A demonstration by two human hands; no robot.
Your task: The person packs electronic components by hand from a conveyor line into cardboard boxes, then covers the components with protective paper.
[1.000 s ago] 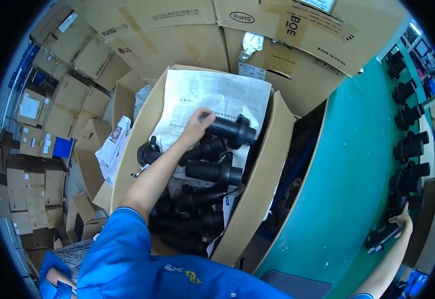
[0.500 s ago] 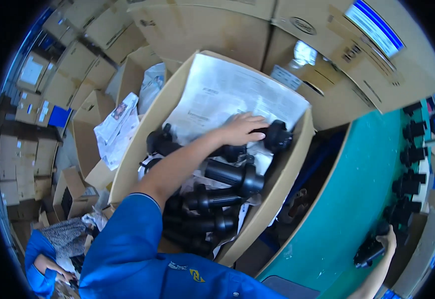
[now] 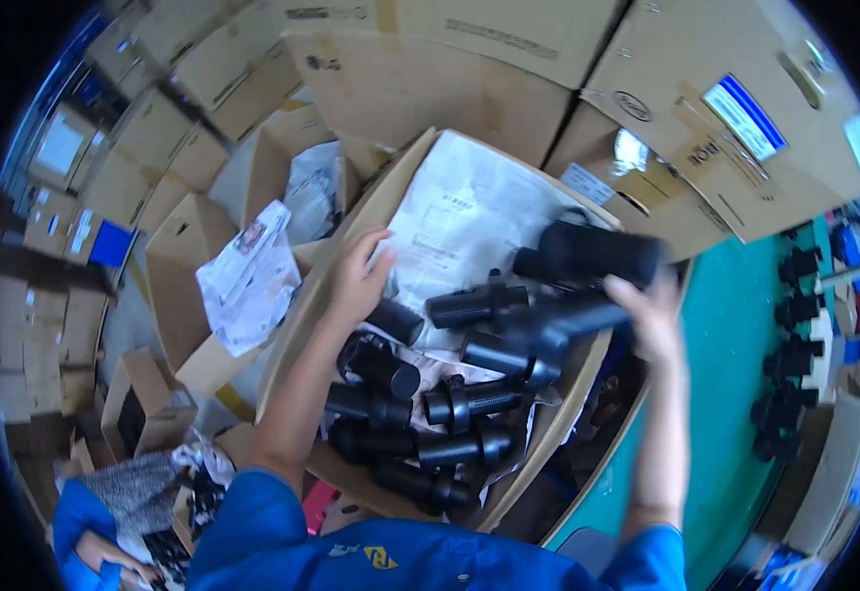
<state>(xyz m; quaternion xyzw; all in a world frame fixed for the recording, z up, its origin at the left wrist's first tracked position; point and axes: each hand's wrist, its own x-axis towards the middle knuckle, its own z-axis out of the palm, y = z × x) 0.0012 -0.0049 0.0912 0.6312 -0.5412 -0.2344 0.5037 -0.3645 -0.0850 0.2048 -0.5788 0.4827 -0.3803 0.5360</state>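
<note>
My right hand [image 3: 655, 317], smeared by motion, grips a black cylindrical part [image 3: 602, 253] over the right side of a large open cardboard box [image 3: 538, 483]. A second blurred black shape below it partly merges with it, and I cannot tell whether it is also held. At the box's left wall is my left hand [image 3: 356, 286], fingers stretched and thumb apart, holding nothing. Several black tubular parts with collars [image 3: 464, 448] lie on crumpled paper in the box. Printed white paper [image 3: 460, 212] covers its far end.
To the right is a green table [image 3: 716, 414] with a row of black parts [image 3: 790, 360] along its far edge. Open cartons [image 3: 189, 246] with paper stand at left. Large cartons [image 3: 430, 84] rise behind. Another person's hand [image 3: 105, 552] shows at lower left.
My right hand has come from the green table to the box with a black part. My left hand has left the parts at the far right and moved to the left wall.
</note>
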